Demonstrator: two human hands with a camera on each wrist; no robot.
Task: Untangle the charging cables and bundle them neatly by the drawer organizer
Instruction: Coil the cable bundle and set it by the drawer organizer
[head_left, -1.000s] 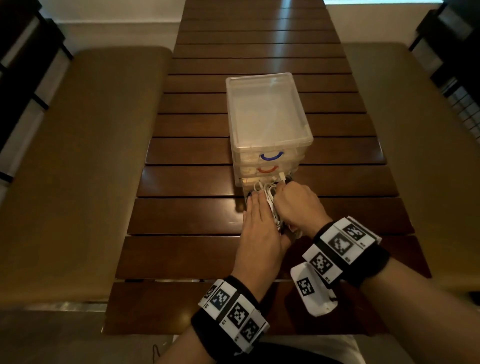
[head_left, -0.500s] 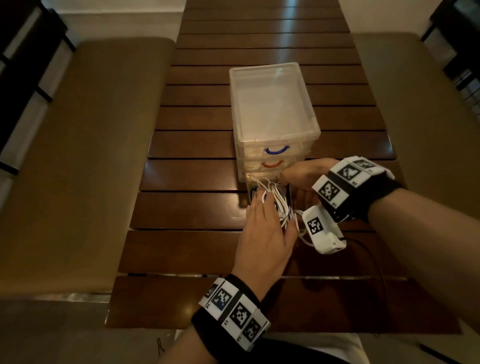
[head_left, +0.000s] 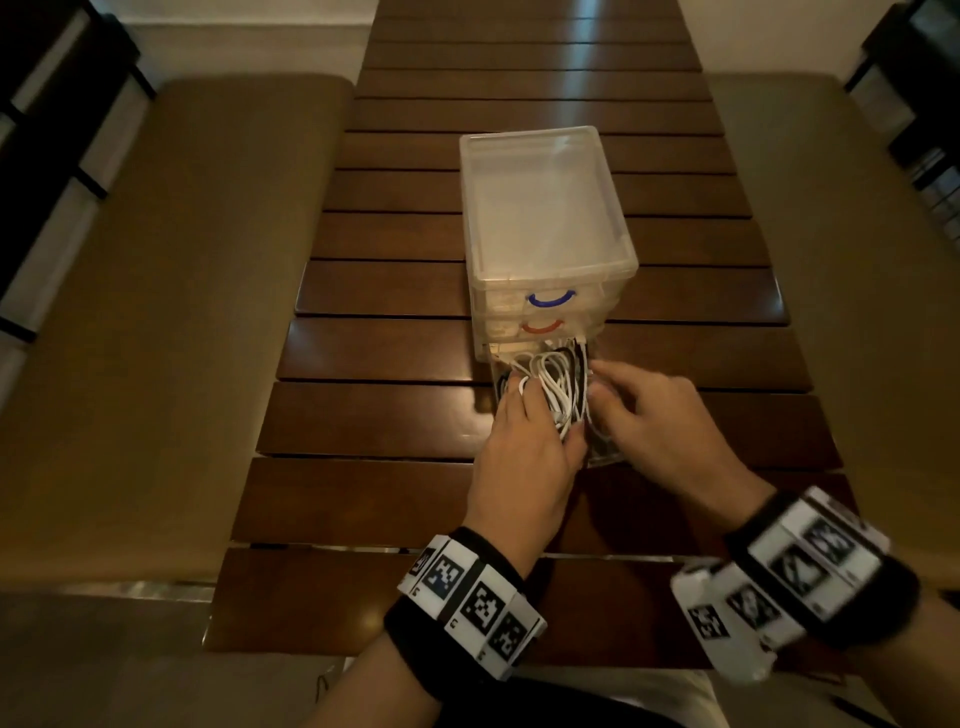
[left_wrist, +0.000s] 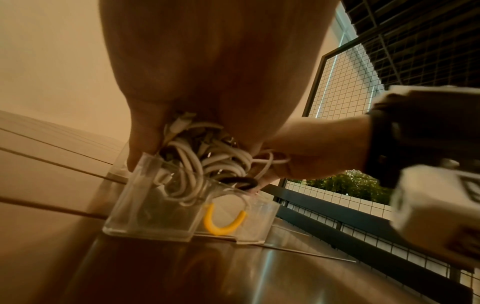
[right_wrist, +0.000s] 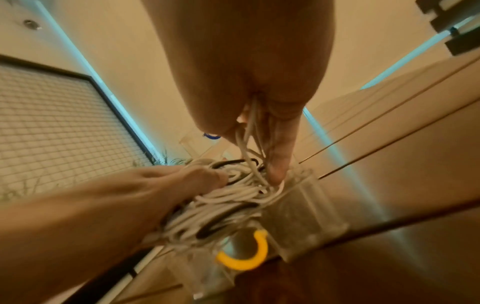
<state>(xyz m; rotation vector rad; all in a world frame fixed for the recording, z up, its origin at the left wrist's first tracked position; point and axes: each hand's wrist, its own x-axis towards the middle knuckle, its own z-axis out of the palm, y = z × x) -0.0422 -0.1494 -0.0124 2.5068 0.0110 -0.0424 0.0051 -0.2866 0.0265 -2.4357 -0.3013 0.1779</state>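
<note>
In the pulled-out bottom drawer with the yellow handle (left_wrist: 224, 221), at the front of the clear plastic drawer organizer (head_left: 545, 208), I see a messy pile of white and black charging cables (head_left: 556, 387). The organizer sits on the dark brown wooden slat counter (head_left: 389, 415).

My left hand (head_left: 524, 457) lies on the pile with its fingers (head_left: 514, 395) mostly straight, pressing the cables down. My right hand (head_left: 660, 415) has a few thin white strands pinched in its fingers (right_wrist: 279, 144), and they run down into the pile.

I think things could go wrong here. The cables are still looped over each other, so if I pull the strands hard, the knots may get tighter. The whole pile might come up in one lump. A plug could catch on the drawer wall and stick. The drawer is light and stands far out, so a strong tug might drag it off its rails, or slide the organizer across the smooth counter. The right hand looks blurry, so I cannot tell how firm the pinch is, and the strands might slip out.
</note>
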